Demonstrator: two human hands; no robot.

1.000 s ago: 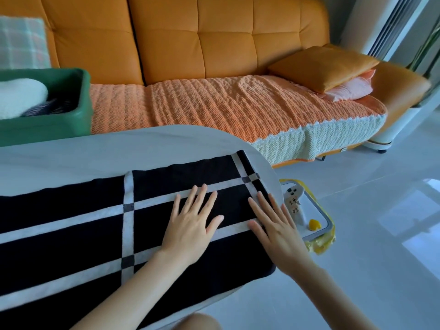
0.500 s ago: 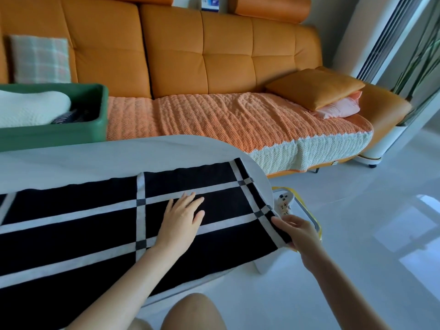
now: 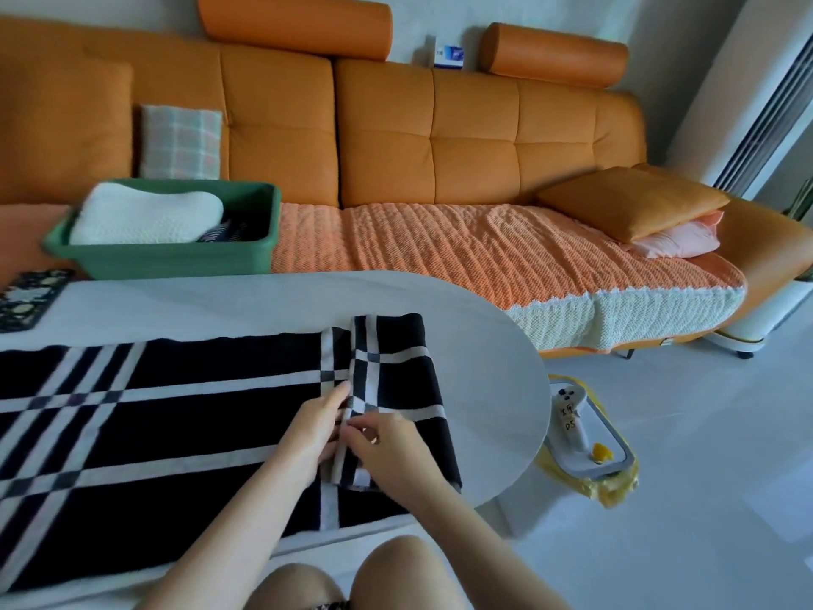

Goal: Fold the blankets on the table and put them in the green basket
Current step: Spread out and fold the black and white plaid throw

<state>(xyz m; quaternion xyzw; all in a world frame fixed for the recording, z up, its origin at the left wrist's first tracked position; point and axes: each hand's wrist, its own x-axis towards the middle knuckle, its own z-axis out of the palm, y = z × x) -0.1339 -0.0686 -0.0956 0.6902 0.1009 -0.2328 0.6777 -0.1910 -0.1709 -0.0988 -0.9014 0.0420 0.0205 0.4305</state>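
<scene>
On table [image 3: 264, 301], right hand [image 3: 391, 451] is pinching blanket [image 3: 176, 433] hem.
Straight-fingered left hand [image 3: 314, 427] is pressing alongside; cloth likely soft, limp: take corners.

Plainly a home, a living room. Shown by a long orange sofa [image 3: 475, 138] topped with two bolsters [image 3: 294, 24], draped with a knitted throw [image 3: 462, 253] and strewn with cushions [image 3: 629, 200] and a plaid pillow [image 3: 180, 143]. Fronted by a rounded white table [image 3: 264, 301] on a pale glossy floor [image 3: 660, 433], with a green basket [image 3: 176, 261] of folded blankets [image 3: 145, 217] beyond.
</scene>
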